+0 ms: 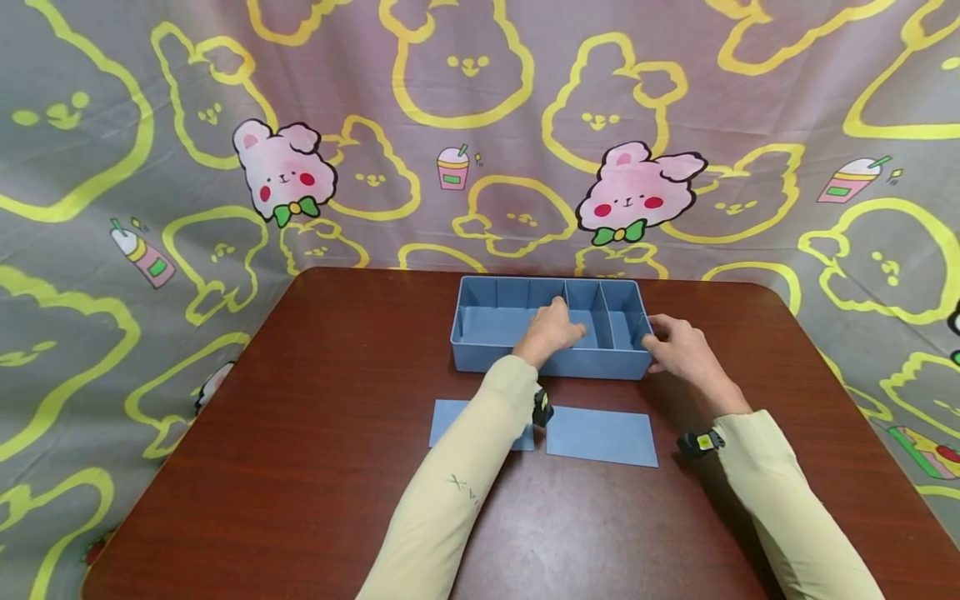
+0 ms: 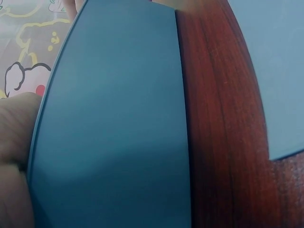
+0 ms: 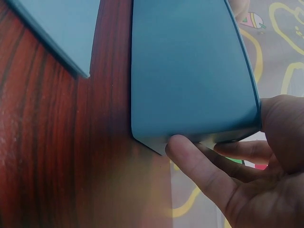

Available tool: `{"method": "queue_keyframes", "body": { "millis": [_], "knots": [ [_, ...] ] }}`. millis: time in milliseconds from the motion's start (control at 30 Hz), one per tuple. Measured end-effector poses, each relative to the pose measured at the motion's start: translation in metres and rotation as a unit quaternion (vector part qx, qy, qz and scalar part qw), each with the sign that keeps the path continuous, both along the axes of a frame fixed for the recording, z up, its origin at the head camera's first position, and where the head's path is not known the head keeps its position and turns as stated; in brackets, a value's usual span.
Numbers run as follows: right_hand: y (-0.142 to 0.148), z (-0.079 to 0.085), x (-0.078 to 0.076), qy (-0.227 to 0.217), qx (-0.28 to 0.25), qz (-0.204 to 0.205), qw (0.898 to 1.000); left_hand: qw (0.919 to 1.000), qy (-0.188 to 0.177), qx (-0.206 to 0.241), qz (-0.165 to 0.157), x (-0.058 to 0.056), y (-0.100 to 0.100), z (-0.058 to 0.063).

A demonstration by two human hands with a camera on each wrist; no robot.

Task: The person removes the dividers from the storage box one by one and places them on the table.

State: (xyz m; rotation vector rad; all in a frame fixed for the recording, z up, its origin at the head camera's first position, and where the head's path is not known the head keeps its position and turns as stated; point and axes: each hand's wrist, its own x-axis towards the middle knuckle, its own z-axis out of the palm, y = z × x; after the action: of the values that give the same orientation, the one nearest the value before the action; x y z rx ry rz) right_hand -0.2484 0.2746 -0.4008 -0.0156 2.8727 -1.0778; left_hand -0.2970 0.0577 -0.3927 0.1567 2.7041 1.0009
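A blue-grey divided storage box (image 1: pixel 495 358) stands toward the back of the table, its long side facing me. My left hand (image 1: pixel 551 329) reaches over the front wall into it, thumb and index finger on either side of a thin divider (image 1: pixel 566 293); the fingertips' contact is partly hidden. In the left wrist view the front wall (image 2: pixel 114 104) fills the middle, with part of the hand at the rim. My right hand (image 1: pixel 678 346) grips the box's right end, thumb at the rim and fingers along the outer end wall, as the right wrist view shows (image 3: pixel 204 175).
Two flat blue-grey panels lie in front of the box: a left panel (image 1: pixel 450 421), partly under my left sleeve, and a right panel (image 1: pixel 602 436). Another divider (image 1: pixel 606 317) stands in the box's right part. A patterned cloth (image 1: pixel 360 108) hangs behind the brown table (image 1: pixel 315 400).
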Motion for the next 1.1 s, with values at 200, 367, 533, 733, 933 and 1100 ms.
{"method": "queue_keyframes", "body": {
  "millis": [200, 367, 533, 733, 933, 1100],
  "knots": [
    [-0.0002, 0.0003, 0.0011, 0.0, 0.002, 0.003, 1.0, 1.0, 0.004, 0.0, 0.002, -0.0021, -0.0003, -0.0011],
    [-0.001, 0.0009, 0.0017, 0.001, 0.003, 0.002, 1.0, 0.9999, -0.001, 0.016, 0.001, -0.0036, -0.0019, -0.0023],
    [-0.0015, 0.0017, 0.0021, 0.002, -0.003, 0.005, 1.0, 0.9993, 0.018, 0.029, 0.015, -0.0025, -0.0023, -0.0038],
    [-0.0005, 0.0013, 0.0028, 0.0, -0.003, 0.007, 1.0, 0.9985, 0.037, 0.033, 0.022, -0.0022, -0.0014, -0.0049],
    [0.0001, 0.0011, 0.0026, 0.001, -0.003, 0.007, 1.0, 0.9982, 0.035, 0.038, 0.029, -0.0032, -0.0009, -0.0036],
    [-0.0011, 0.0022, 0.0027, 0.004, -0.005, 0.005, 1.0, 0.9969, 0.048, 0.049, 0.037, -0.0015, -0.0019, -0.0019]
  ]
}}
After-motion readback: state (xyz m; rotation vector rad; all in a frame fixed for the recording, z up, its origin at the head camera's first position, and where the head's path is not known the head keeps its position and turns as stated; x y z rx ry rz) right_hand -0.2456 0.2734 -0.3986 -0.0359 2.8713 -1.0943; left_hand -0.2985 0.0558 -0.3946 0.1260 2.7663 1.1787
